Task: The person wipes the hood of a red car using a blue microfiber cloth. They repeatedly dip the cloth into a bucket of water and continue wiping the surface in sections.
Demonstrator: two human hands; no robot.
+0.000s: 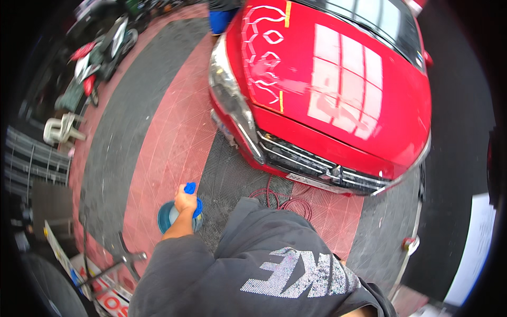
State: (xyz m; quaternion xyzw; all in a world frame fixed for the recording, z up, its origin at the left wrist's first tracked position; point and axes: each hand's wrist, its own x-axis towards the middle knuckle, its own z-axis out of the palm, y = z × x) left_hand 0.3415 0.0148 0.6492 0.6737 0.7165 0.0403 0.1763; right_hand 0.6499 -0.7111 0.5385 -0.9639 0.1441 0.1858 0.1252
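Observation:
My left hand (185, 201) is closed around a bright blue object (190, 188) that shows above the fist. More blue (198, 208) shows beside the wrist. Its kind is unclear. Below and partly behind the hand stands a round teal bucket (163, 215) on the floor, with something pale inside. A red car (296, 134) stands ahead and to the right. Yellow tape strips (281, 102) and a wavy silver-white pattern (272, 36) mark the left side of its hood. My right hand does not show.
A red hose (296, 207) lies coiled by the bumper. A person in blue shorts (219, 22) stands by the car's far left side. To the left are a motorcycle (105, 53), a white plastic chair (60, 128) and a dark metal stand (125, 258). Red and dark tiles (158, 132) cover the floor.

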